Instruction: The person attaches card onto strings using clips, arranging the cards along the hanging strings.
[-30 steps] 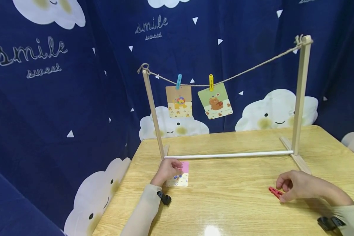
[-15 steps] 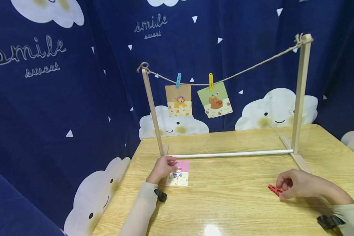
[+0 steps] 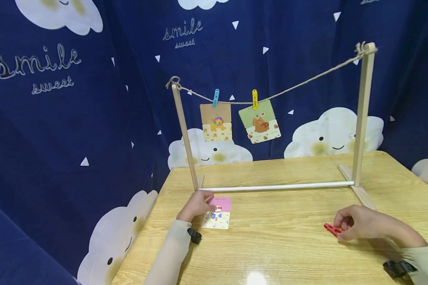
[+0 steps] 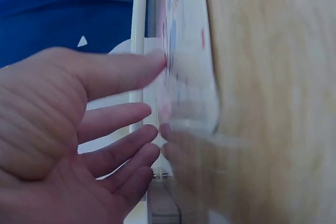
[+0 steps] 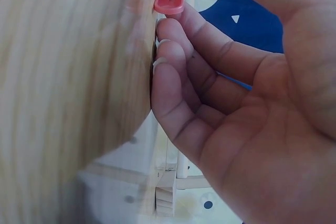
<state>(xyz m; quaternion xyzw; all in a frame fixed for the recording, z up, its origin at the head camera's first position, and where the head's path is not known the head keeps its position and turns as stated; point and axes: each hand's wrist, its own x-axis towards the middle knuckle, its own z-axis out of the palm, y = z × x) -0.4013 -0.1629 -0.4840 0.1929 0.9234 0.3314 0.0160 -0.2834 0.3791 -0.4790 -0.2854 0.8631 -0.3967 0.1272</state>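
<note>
In the head view my left hand [image 3: 197, 206] is at the left edge of a card [image 3: 216, 221] lying on the table, pink on top and cream below with a small character. The left wrist view shows the thumb [image 4: 126, 73] touching the card's face, the other fingers spread loosely near the tabletop. On the right side of the table my right hand [image 3: 363, 225] pinches the end of a red clothespin [image 3: 331, 228] between thumb and forefinger, close over the wood. Its remaining fingers [image 5: 170, 85] are curled against the table in the right wrist view.
Behind the hands stands a wooden frame with a left post [image 3: 185, 138], a right post [image 3: 363, 114] and a white rod [image 3: 278, 187]. From its sagging string [image 3: 314, 79], a blue clothespin [image 3: 216, 98] holds a lion card [image 3: 217, 132] and a yellow clothespin [image 3: 255, 99] holds a bear card [image 3: 265, 128].
My left hand has shifted slightly left, uncovering more of the pink card. The card has slid a little right and nearer and turned slightly. The right hand and red clothespin stay in place.
</note>
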